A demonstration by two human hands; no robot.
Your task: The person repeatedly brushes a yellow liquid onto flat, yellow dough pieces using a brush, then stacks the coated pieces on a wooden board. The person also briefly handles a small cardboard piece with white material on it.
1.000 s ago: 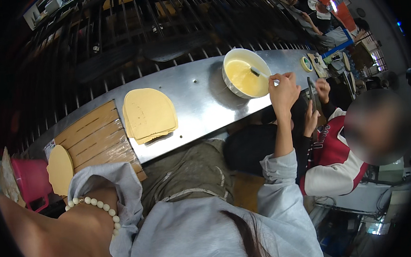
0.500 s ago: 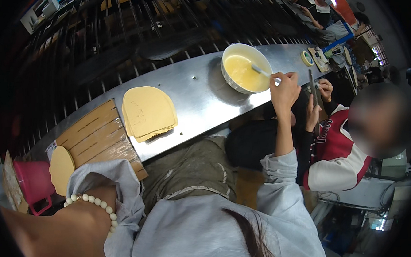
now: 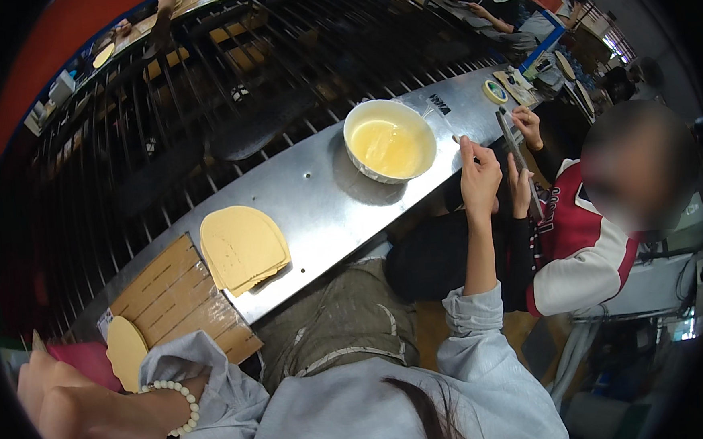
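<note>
My right hand (image 3: 478, 178) is shut on a thin brush (image 3: 456, 141) just right of a white bowl of yellow liquid (image 3: 391, 141), with the brush tip outside the rim. The bowl stands on a steel bench (image 3: 318, 205). A stack of tan, sole-shaped pieces (image 3: 244, 246) lies on the bench to the left. My left hand (image 3: 52, 395), with a bead bracelet at the wrist, is low at the left edge next to a single tan piece (image 3: 126, 350) and a pink container (image 3: 82, 361). Whether it holds anything is hidden.
A wooden board (image 3: 179, 298) lies at the bench's left end. A dark metal grille (image 3: 200, 108) runs behind the bench. A co-worker in a red and white jacket (image 3: 578, 238) sits close on the right, handling a dark strip (image 3: 517, 157). A tape roll (image 3: 494, 92) lies farther along the bench.
The brush has come out of the bowl, and my right hand has drawn back slightly toward me. My left forearm has dropped lower in the view.
</note>
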